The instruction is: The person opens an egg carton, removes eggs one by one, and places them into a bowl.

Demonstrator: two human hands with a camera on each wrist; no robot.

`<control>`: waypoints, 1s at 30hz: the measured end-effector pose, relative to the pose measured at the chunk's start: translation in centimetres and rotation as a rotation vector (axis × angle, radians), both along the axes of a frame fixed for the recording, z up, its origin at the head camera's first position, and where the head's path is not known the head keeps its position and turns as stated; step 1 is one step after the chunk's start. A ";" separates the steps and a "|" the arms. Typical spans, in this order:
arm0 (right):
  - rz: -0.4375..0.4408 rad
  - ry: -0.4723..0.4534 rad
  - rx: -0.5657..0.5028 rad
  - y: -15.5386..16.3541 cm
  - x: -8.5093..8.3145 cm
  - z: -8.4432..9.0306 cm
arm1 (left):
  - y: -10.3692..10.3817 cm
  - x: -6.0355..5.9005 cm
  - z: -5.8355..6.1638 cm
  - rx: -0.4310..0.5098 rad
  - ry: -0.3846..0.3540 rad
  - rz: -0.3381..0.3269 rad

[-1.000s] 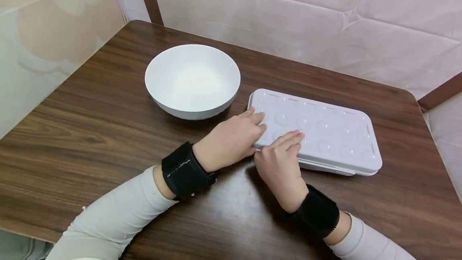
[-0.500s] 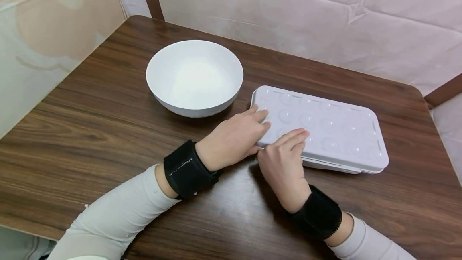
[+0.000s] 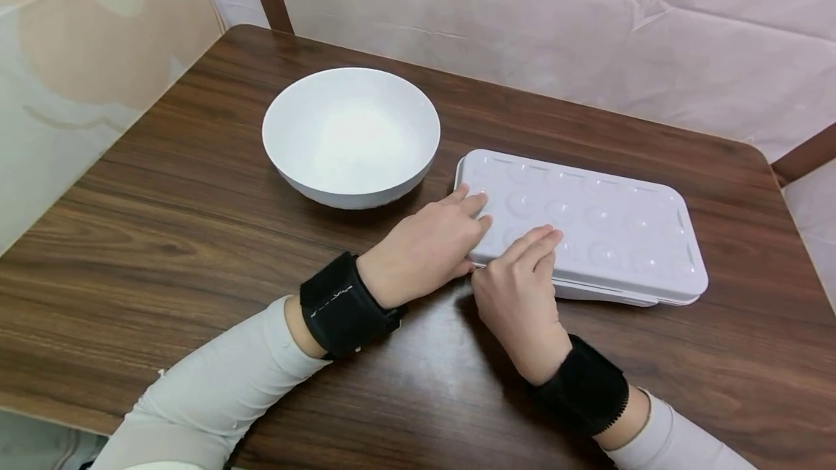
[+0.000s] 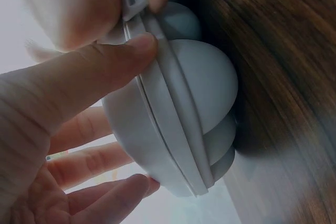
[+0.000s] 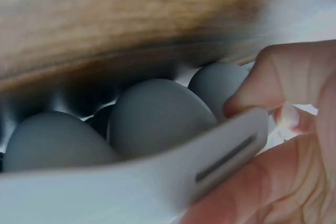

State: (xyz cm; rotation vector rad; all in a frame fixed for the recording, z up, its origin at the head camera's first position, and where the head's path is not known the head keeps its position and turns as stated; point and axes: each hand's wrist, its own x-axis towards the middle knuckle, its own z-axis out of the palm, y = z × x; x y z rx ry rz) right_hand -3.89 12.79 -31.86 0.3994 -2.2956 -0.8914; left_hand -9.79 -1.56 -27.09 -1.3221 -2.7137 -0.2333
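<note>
While the left hand (image 3: 424, 249) pinches the box (image 3: 601, 223), right of the bowl (image 3: 353, 133), the right hand (image 3: 519, 303) pinches its tab (image 5: 228, 145) (both near 1 corner), seemingly working it; the next move calls for firm pressure.

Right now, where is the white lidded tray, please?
In the head view, the white lidded tray is right of center, to the right of the white bowl, with the left hand gripping its left end and the right hand at its near edge.

No legible text, labels or numbers
</note>
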 end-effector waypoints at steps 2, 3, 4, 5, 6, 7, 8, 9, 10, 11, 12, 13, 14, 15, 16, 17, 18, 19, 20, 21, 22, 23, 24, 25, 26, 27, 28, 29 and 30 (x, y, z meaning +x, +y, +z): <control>0.014 0.006 0.009 0.1 0.0 0.0 | -0.1 0.0 0.0 -0.002 -0.005 0.002; 0.025 0.009 0.010 0.2 0.0 0.0 | -0.1 0.0 0.0 -0.006 -0.017 0.003; 0.043 0.013 0.009 0.4 0.1 0.0 | -0.1 -0.1 0.0 -0.008 -0.029 0.003; 0.068 0.011 0.000 0.7 0.2 0.0 | -0.2 -0.1 0.0 -0.012 -0.045 0.004; 0.100 0.007 -0.017 1.1 0.3 0.1 | -0.2 -0.1 -0.1 -0.016 -0.060 0.007; 0.134 -0.005 -0.043 1.6 0.4 0.1 | -0.3 -0.1 -0.1 -0.021 -0.074 0.011; 0.167 -0.028 -0.076 2.2 0.6 0.1 | -0.3 -0.1 -0.1 -0.026 -0.085 0.015; 0.199 -0.060 -0.120 2.8 0.8 0.2 | -0.3 -0.2 -0.1 -0.030 -0.095 0.020; 0.225 -0.105 -0.168 3.5 1.1 0.3 | -0.4 -0.2 -0.1 -0.036 -0.102 0.025; 0.249 -0.149 -0.220 4.3 1.3 0.4 | -0.4 -0.2 -0.1 -0.040 -0.109 0.031; 0.264 -0.187 -0.268 5.2 1.5 0.4 | -0.5 -0.3 -0.1 -0.043 -0.112 0.035; 0.273 -0.219 -0.314 6.0 1.8 0.5 | -0.5 -0.3 -0.1 -0.045 -0.111 0.036; 0.271 -0.240 -0.349 6.9 2.0 0.6 | -0.5 -0.3 -0.1 -0.047 -0.109 0.034; 0.269 -0.250 -0.377 7.6 2.2 0.6 | -0.5 -0.3 -0.1 -0.049 -0.107 0.033; 0.263 -0.253 -0.394 8.4 2.4 0.6 | -0.5 -0.3 -0.1 -0.051 -0.106 0.031; 0.256 -0.246 -0.406 9.1 2.5 0.5 | -0.5 -0.3 -0.1 -0.054 -0.104 0.029; 0.244 -0.242 -0.414 9.8 2.7 0.4 | -0.5 -0.3 0.0 -0.056 -0.099 0.026; 0.233 -0.236 -0.429 10.4 2.9 0.3 | -0.5 -0.3 0.0 -0.057 -0.096 0.023; 0.211 -0.220 -0.444 11.0 3.1 0.2 | -0.4 -0.3 0.0 -0.055 -0.097 0.021; 0.189 -0.207 -0.459 11.5 3.3 0.1 | -0.4 -0.3 0.0 -0.053 -0.096 0.018; 0.163 -0.196 -0.470 12.1 3.6 0.0 | -0.3 -0.3 0.0 -0.050 -0.098 0.014; 0.141 -0.181 -0.484 12.6 3.9 -0.2 | -0.3 -0.3 0.0 -0.048 -0.099 0.010; 0.116 -0.171 -0.496 13.0 4.2 -0.3 | -0.2 -0.4 0.0 -0.044 -0.102 0.006; 0.091 -0.158 -0.509 13.4 4.4 -0.5 | -0.2 -0.4 0.0 -0.041 -0.106 0.004; 0.067 -0.143 -0.513 13.7 4.7 -0.6 | -0.2 -0.4 0.0 -0.040 -0.111 0.002; 0.053 -0.136 -0.513 14.0 4.9 -0.8 | -0.2 -0.4 0.0 -0.042 -0.114 0.001; 0.045 -0.124 -0.508 14.1 5.0 -0.9 | -0.2 -0.4 0.0 -0.046 -0.117 0.000; 0.040 -0.108 -0.498 14.2 5.0 -1.1 | -0.2 -0.4 -0.1 -0.050 -0.119 0.000; 0.041 -0.091 -0.478 14.2 5.0 -1.2 | -0.3 -0.5 -0.1 -0.053 -0.120 0.000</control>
